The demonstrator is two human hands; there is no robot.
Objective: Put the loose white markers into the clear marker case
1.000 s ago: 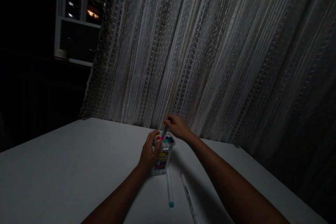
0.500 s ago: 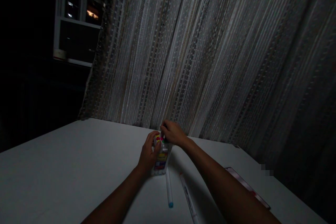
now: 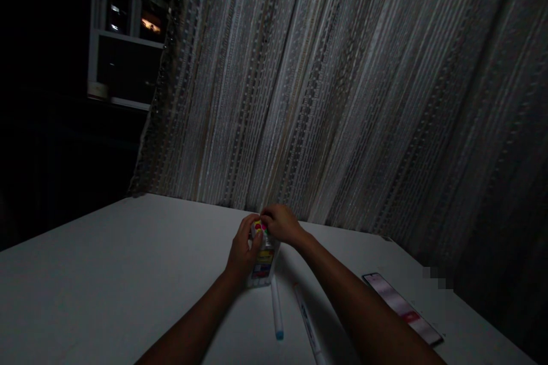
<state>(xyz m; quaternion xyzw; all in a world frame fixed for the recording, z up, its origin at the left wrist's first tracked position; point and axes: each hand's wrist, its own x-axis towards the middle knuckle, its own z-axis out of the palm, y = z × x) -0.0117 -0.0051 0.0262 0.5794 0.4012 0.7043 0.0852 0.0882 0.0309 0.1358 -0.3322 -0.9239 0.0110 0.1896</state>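
Observation:
A clear pack of markers [image 3: 262, 265] stands upright on the white table, with a yellow and dark label on its front and red, pink, yellow and green marker ends showing at its top. My left hand [image 3: 245, 244] is closed around the pack's left side, thumb across the front. Over the top right of the pack, my right hand [image 3: 282, 223] has its fingers bent down among the marker ends, closed on a marker that the fingers mostly hide. Just in front lie a white marker with a blue end [image 3: 277, 311] and a second white marker with an orange tip [image 3: 307, 322].
A phone with a lit screen [image 3: 396, 302] lies on the table [image 3: 128, 274] to the right, partly behind my right forearm. A striped lace curtain [image 3: 299, 80] hangs along the table's far edge. At the upper left is a dark window [image 3: 128, 68].
My right hand has come down slightly onto the top of the pack, and the white piece under its fingers no longer shows. More of the phone is visible as my right forearm shifted left.

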